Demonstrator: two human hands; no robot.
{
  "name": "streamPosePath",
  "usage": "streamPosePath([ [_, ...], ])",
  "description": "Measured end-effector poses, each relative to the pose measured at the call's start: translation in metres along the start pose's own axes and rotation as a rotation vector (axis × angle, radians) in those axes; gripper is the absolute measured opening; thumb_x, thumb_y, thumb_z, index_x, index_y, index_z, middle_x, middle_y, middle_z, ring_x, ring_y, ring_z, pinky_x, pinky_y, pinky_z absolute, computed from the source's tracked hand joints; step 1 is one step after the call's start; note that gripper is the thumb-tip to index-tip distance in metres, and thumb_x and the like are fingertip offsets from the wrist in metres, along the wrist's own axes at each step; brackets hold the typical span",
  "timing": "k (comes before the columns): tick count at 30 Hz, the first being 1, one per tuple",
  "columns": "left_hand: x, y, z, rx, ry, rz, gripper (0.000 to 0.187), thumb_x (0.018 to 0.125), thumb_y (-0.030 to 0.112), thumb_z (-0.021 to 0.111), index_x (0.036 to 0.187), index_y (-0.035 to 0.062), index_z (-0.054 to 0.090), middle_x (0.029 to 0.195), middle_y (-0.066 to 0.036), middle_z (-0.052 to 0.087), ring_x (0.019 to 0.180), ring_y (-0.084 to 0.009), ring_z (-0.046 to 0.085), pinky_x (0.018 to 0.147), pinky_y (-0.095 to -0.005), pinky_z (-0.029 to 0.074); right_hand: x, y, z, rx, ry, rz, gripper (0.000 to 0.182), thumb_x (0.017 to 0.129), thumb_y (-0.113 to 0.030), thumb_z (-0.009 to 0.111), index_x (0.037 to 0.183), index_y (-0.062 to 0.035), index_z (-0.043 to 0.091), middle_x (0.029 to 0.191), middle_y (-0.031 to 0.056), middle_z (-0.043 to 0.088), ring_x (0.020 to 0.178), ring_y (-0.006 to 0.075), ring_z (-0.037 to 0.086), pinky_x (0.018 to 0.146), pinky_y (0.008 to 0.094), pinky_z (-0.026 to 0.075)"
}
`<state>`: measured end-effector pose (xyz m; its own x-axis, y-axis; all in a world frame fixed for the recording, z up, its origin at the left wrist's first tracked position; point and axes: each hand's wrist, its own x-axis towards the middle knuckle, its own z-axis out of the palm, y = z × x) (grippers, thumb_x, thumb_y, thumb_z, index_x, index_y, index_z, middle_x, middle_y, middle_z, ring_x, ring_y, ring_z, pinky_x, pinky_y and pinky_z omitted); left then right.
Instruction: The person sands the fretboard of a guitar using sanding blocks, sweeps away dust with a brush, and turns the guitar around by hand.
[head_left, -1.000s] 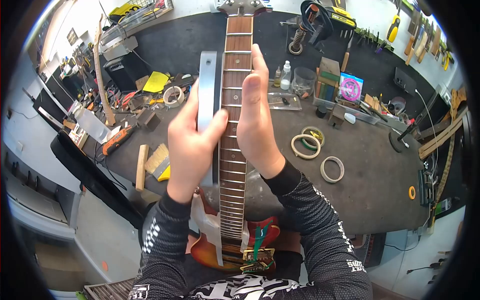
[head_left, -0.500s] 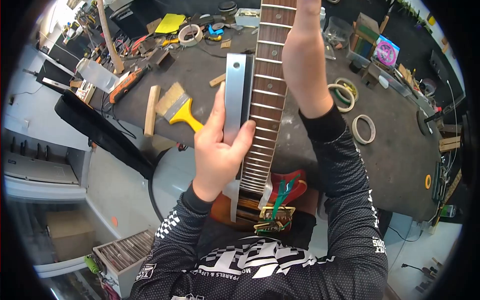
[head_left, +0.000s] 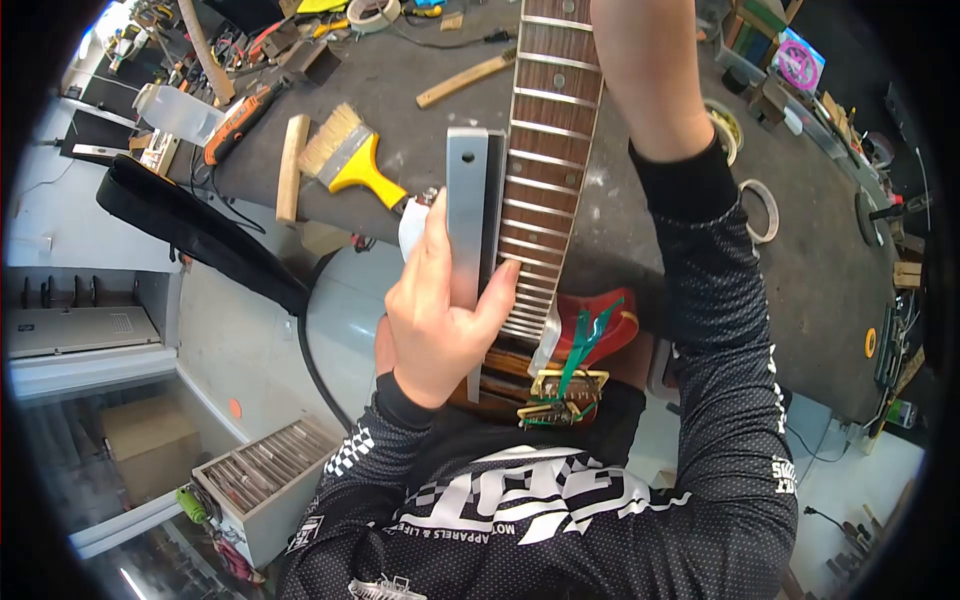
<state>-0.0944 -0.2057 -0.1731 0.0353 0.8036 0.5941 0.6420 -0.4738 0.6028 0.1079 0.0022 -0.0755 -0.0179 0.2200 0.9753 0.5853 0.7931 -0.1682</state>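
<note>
My left hand (head_left: 435, 315) is closed around a metal bar (head_left: 468, 185), a long silver beam with a round hole near its far end. The bar lies lengthwise along the left side of a guitar neck (head_left: 545, 170). My left thumb rests on the edge of the fretted fingerboard. Farther up the neck, on its right side, is my right hand (head_left: 655, 60); the top edge of the view cuts it off and its fingers are hidden. The guitar's reddish body (head_left: 610, 325) sits at my lap, with green tape and gold-framed pickups (head_left: 565, 390) over it.
A yellow-handled paintbrush (head_left: 355, 160) and a wooden block (head_left: 292, 170) lie on the dark workbench (head_left: 400, 110). Nearby is an orange power tool (head_left: 240, 125). Tape rings (head_left: 760, 212) lie to the right. A black padded strap-like object (head_left: 200, 230) hangs at left.
My view has shifted, with bench items appearing higher. The bar and my left hand sit lower along the neck in view. My right hand has moved farther out past the top edge.
</note>
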Motion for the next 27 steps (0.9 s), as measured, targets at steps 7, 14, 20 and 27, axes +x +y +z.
streamPosePath([
  [7,-0.009,-0.002,0.000,0.091,-0.013,-0.028,0.075,0.095,0.018,0.089,0.158,-0.0080,0.058,0.110,-0.023,0.081,0.093,-0.0396,0.080,0.084,-0.0436,0.063,0.000,-0.017,-0.005,0.010,-0.042,0.089,0.054,0.112,0.005,0.047,0.166,0.0074,0.043,0.161,0.0322,0.055,0.149,0.0470,0.054,0.128,0.0450,0.041],
  [14,-0.046,-0.019,0.001,0.133,0.037,0.057,0.067,0.096,0.015,0.087,0.151,-0.0134,0.062,0.103,-0.021,0.081,0.084,-0.0307,0.078,0.081,-0.0376,0.061,0.003,-0.012,-0.002,0.024,-0.036,0.129,0.054,0.112,0.005,0.047,0.165,0.0074,0.044,0.160,0.0321,0.056,0.149,0.0468,0.054,0.128,0.0450,0.041],
  [20,0.025,-0.004,0.012,0.082,0.107,0.064,0.074,0.092,0.016,0.088,0.156,-0.0080,0.062,0.089,-0.018,0.077,0.073,-0.0324,0.075,0.067,-0.0410,0.058,0.000,-0.014,-0.007,0.064,-0.083,0.151,0.053,0.112,0.005,0.048,0.165,0.0075,0.044,0.160,0.0319,0.056,0.148,0.0466,0.055,0.128,0.0450,0.041],
  [27,-0.019,-0.010,-0.001,0.105,0.014,0.065,0.077,0.092,0.016,0.088,0.156,-0.0139,0.058,0.098,-0.021,0.082,0.074,-0.0322,0.079,0.071,-0.0392,0.063,0.001,-0.023,-0.006,0.056,-0.056,0.171,0.053,0.112,0.005,0.048,0.164,0.0076,0.044,0.159,0.0318,0.056,0.148,0.0464,0.055,0.128,0.0450,0.041],
])
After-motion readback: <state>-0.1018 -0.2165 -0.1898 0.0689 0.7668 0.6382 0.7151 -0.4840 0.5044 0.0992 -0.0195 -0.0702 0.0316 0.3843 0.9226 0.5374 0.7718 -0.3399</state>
